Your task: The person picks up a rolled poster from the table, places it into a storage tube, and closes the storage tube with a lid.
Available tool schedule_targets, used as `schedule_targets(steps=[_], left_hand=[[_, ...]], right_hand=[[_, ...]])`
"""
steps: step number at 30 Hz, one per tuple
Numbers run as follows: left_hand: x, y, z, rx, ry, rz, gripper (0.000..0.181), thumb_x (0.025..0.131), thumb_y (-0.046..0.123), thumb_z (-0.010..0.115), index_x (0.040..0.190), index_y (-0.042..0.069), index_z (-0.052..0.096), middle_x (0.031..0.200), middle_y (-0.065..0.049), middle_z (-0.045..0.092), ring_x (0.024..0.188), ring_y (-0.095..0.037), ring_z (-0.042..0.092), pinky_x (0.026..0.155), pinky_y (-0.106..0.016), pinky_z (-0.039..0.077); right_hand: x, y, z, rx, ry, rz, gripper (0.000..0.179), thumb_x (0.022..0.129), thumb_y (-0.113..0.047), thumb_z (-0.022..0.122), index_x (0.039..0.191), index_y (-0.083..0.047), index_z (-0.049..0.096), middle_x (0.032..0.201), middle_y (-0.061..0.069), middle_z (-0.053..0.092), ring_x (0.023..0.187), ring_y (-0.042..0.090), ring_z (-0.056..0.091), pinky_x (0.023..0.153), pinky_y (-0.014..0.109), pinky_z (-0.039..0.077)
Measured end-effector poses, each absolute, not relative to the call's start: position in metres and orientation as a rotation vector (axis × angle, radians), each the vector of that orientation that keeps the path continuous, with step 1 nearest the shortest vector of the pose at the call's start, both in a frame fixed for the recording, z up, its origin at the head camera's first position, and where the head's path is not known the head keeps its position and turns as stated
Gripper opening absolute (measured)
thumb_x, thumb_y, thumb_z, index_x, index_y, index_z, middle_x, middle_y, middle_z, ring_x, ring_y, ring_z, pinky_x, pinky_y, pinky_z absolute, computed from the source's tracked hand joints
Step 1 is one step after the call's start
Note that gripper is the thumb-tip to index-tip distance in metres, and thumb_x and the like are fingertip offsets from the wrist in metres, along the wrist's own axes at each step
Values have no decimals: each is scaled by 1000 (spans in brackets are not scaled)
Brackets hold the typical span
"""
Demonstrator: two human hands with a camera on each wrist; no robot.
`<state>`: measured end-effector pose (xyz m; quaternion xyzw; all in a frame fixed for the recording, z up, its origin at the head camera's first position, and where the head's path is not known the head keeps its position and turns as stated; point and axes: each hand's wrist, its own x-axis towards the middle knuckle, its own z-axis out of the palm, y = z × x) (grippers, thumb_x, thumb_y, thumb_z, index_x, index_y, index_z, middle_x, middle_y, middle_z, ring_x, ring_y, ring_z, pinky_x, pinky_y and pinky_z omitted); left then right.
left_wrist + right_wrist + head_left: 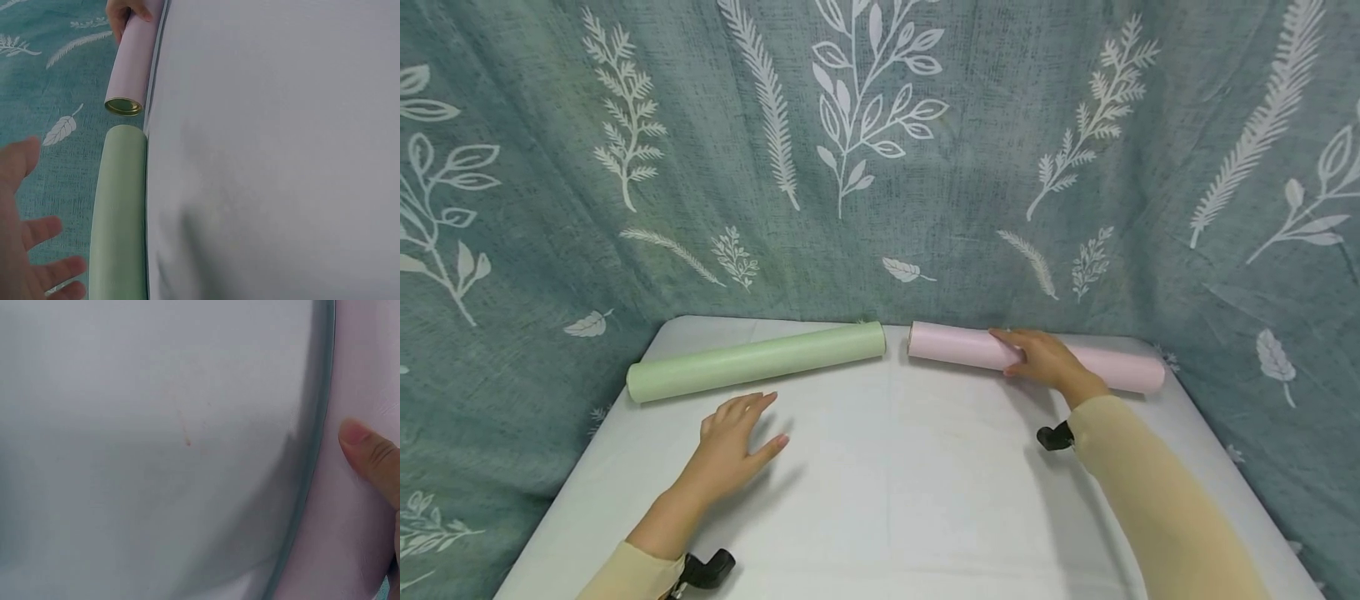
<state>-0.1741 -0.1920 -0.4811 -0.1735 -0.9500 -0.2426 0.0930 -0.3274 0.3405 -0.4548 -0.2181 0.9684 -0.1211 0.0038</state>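
A long pink tube [958, 346] lies near the back edge of the table, right of the middle. My right hand [1047, 358] holds it around its middle, fingers over the top and thumb [372, 453] against the near side. In the left wrist view, the left end of the pink tube [132, 59] has a gold-coloured rim. A similar green tube [756, 362] lies slightly slanted at the back left, its right end a short gap from the pink one. My left hand [730, 442] hovers in front of the green tube, fingers spread and holding nothing.
A white cloth covers the table [925, 483]. Behind it and on both sides hangs a teal curtain [985, 167] with white leaf patterns. Black wrist camera mounts [711, 570] stick out below both sleeves.
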Motion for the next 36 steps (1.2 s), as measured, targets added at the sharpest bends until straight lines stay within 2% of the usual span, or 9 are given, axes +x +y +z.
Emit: schedule_targets(steps=[16, 21, 29, 36], left_hand=[[-173, -201, -486, -461, -2814, -701, 68, 97, 51, 61, 151, 14, 44, 148, -17, 45, 138, -40, 34, 103, -67, 24], [-175, -204, -486, -450, -2815, -674, 68, 97, 51, 61, 151, 13, 44, 148, -19, 44, 137, -43, 34, 102, -67, 24], [-175, -209, -484, -448, -2800, -633, 69, 96, 52, 62, 151, 13, 44, 148, -20, 43, 135, -44, 34, 101, -67, 25], [-173, -212, -484, -429, -2781, -546, 72, 94, 56, 62, 150, 13, 46, 149, -21, 41, 134, -46, 34, 102, -67, 24]], right_hand=[[-330, 345, -457, -661, 3044, -303, 82, 83, -18, 83, 154, -14, 42, 145, 28, 48, 132, 52, 42, 108, 66, 30], [-327, 347, -454, -610, 3053, -299, 81, 85, -18, 81, 154, -9, 40, 147, 29, 45, 134, 51, 39, 110, 65, 30], [-305, 362, -435, -491, 3071, -336, 70, 92, -20, 73, 152, -2, 41, 150, 29, 40, 135, 53, 34, 109, 68, 27], [-274, 367, -424, -409, 3087, -221, 65, 97, -30, 68, 151, -4, 43, 150, 34, 35, 137, 55, 30, 107, 71, 25]])
